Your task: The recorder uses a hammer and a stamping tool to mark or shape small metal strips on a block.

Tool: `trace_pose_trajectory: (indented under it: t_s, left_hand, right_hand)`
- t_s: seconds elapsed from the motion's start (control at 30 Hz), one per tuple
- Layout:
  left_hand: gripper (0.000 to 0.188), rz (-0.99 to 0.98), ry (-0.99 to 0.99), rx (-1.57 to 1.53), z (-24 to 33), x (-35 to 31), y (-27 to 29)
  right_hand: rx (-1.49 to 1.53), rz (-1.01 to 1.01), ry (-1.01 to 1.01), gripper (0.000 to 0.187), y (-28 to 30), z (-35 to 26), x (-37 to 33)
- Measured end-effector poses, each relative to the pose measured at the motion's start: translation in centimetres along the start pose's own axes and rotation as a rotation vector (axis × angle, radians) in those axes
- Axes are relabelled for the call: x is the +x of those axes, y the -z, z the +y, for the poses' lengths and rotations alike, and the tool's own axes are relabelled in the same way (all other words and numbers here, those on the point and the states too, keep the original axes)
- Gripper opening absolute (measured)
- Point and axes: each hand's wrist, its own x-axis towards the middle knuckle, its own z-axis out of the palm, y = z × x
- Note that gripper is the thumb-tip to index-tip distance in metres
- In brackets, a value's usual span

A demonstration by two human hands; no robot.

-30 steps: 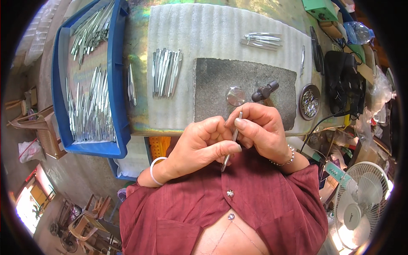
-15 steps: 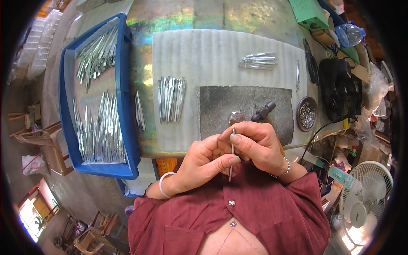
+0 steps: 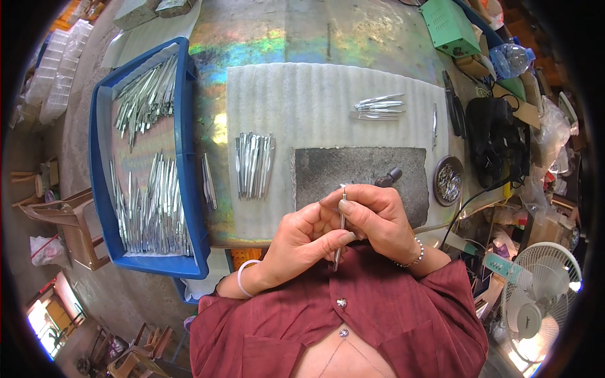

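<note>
Around us we see a room with a grey, bare-looking floor [image 3: 126, 293] and, at our right, a white, round-caged electric fan [image 3: 542, 283]. Before us stands a broad table with an iridescent sheen [image 3: 252, 41], bearing a ribbed white foam mat [image 3: 315, 107]; at its left sits a long blue plastic tray [image 3: 187, 138] of thin silver metal strips [image 3: 154, 208]. On the mat lies a rough, rectangular dark-grey slab [image 3: 353, 167], its near edge overlapped by our hands in this view. Our left hand [image 3: 302, 230] and right hand [image 3: 378, 211] are together, both pinching one slim, silver metal rod [image 3: 343, 220], so neither is nearer. Its long axis points away from us, toward the slab; our right thumb presses its far end, our left thumb crosses its lower part.
</note>
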Motion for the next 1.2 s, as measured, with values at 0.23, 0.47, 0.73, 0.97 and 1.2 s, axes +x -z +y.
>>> trace_pose_trajectory:
  t_s: [0.23, 0.47, 0.73, 0.97, 1.2]
  left_hand:
    - [0.047, 0.087, -0.110, 0.277, 0.2, 0.3, -0.4]
    - [0.023, 0.086, -0.055, 0.218, 0.3, 0.1, -0.3]
    - [0.015, -0.041, 0.057, -0.012, 0.0, -0.3, 0.0]
    - [0.016, -0.057, 0.054, -0.002, -0.5, -0.8, 0.5]
    - [0.023, 0.105, -0.120, -0.127, -0.7, -1.5, 2.2]
  right_hand:
    - [-0.020, 0.017, 0.106, 0.022, 0.1, 1.0, 0.2]
    - [0.127, 0.020, -0.042, 0.020, 0.4, 0.9, 0.0]
    - [0.135, 0.052, -0.083, 0.018, 0.4, 1.3, -0.3]
    - [0.101, 0.069, -0.069, 0.012, -0.1, 1.4, -0.4]
    - [0.148, 0.133, 0.063, 0.010, -0.2, 1.1, -0.5]
